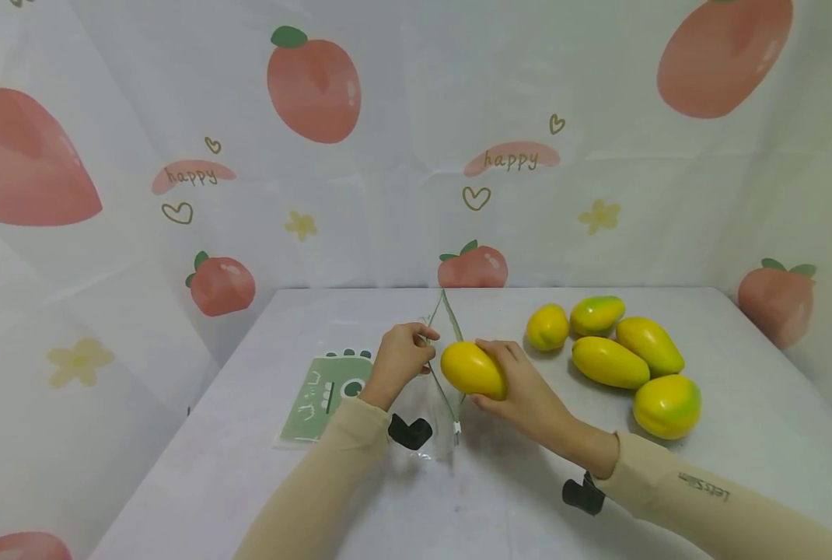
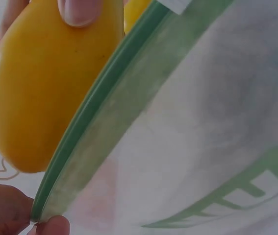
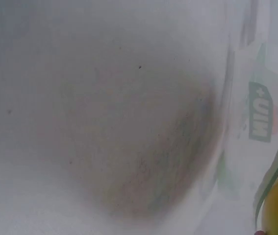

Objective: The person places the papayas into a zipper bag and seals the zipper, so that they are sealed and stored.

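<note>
Holding mango [image 1: 473, 369] at 3 o'clock of left hand [image 1: 403, 354], which pinches green rim [image 2: 90, 107] of clear bag [image 2: 178, 137]; right hand [image 1: 517, 385] grips mango beside rim. Seems best: pull rim wide, ease mango in end-first, avoid snagging.

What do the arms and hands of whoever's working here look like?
They're a person's. The left sleeve and right sleeve are long and beige; the right bears dark lettering. A small black piece shows by each cuff. The left hand and right hand wear no gloves.
</note>
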Demonstrator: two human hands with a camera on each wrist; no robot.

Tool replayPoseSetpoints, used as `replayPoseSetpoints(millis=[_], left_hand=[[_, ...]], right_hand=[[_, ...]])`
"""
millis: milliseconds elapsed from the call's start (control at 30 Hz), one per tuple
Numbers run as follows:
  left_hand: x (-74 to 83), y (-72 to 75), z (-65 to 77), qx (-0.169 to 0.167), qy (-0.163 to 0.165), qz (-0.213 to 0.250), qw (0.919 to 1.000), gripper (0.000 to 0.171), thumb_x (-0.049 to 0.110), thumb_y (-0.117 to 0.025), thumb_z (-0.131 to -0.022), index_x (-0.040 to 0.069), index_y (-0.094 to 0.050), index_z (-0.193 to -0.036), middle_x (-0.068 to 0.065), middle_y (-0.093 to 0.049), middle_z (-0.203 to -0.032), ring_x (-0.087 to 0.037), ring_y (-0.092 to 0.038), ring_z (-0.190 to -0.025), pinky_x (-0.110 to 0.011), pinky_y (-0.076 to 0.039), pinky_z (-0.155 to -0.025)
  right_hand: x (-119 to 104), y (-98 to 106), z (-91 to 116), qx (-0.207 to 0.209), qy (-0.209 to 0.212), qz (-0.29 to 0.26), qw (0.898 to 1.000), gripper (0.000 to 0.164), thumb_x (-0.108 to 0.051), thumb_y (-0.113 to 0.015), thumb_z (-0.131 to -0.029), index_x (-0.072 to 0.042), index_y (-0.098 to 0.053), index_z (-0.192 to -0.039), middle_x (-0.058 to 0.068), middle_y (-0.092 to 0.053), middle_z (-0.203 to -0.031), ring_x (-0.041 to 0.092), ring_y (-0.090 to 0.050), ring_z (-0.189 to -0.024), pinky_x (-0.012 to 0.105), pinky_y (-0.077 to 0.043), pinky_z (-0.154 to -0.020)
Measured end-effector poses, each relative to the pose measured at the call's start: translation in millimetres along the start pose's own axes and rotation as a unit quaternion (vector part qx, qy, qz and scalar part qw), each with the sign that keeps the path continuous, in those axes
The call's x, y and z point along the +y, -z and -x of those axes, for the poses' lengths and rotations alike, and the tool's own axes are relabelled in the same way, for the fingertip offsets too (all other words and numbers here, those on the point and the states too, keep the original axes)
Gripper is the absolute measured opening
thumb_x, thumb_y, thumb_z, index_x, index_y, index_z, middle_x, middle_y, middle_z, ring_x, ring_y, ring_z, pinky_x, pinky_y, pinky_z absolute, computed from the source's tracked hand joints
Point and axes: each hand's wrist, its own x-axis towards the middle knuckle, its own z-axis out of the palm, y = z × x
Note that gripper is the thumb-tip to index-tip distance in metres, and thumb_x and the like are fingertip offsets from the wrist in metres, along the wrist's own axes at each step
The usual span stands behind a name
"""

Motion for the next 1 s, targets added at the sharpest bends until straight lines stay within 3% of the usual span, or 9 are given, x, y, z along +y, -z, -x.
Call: replayPoseSetpoints(millis=[267, 600, 833, 1000], left_hand=[[1.5, -1.5, -0.9, -0.005, 0.000, 0.000, 1.0000, 0.023, 0.001, -0.061, -0.083, 0.002, -0.071, -0.104, -0.006, -0.053, -0.072, -0.013, -0.057, -0.050, -0.023, -0.057, -0.054], [4.1, -1.9, -1.0, -0.004, 0.001, -0.002, 1.0000, 0.022, 0.001, -0.062, -0.084, 0.004, -0.072, -0.103, -0.005, -0.053, -0.071, -0.013, -0.059, -0.050, -0.023, -0.056, -0.054], [5.8, -0.7, -2.1, -0.006, 0.000, 0.001, 1.0000, 0.022, 0.001, -0.061, -0.084, 0.005, -0.072, -0.103, -0.006, -0.053, -0.071, -0.015, -0.058, -0.052, -0.023, -0.057, -0.055], [8.4, 1.1, -2.3, -0.001, 0.001, -0.005, 1.0000, 0.022, 0.001, -0.062, -0.083, 0.005, -0.072, -0.103, -0.007, -0.054, -0.075, -0.015, -0.058, -0.052, -0.024, -0.057, -0.056]], right_hand=[[2.5, -3.0, 1.2, 0.005, 0.005, -0.002, 1.000, 0.073, -0.015, -0.080, -0.078, -0.009, -0.046, -0.141, 0.010, -0.052, -0.129, 0.025, -0.054, -0.111, 0.048, -0.048, -0.100], [4.0, -3.3, -2.8, -0.016, -0.048, -0.045, 0.998, 0.069, -0.016, -0.081, -0.077, -0.007, -0.044, -0.135, 0.012, -0.054, -0.132, 0.027, -0.055, -0.110, 0.048, -0.048, -0.100], [10.5, 0.9, -8.8, -0.031, -0.064, -0.050, 0.996, 0.066, -0.024, -0.080, -0.079, -0.008, -0.051, -0.135, 0.014, -0.053, -0.124, 0.026, -0.054, -0.104, 0.047, -0.050, -0.097], [17.0, 7.5, -13.9, -0.059, -0.062, -0.086, 0.993, 0.066, -0.029, -0.077, -0.081, -0.007, -0.050, -0.138, 0.016, -0.053, -0.132, 0.027, -0.054, -0.108, 0.047, -0.048, -0.098]])
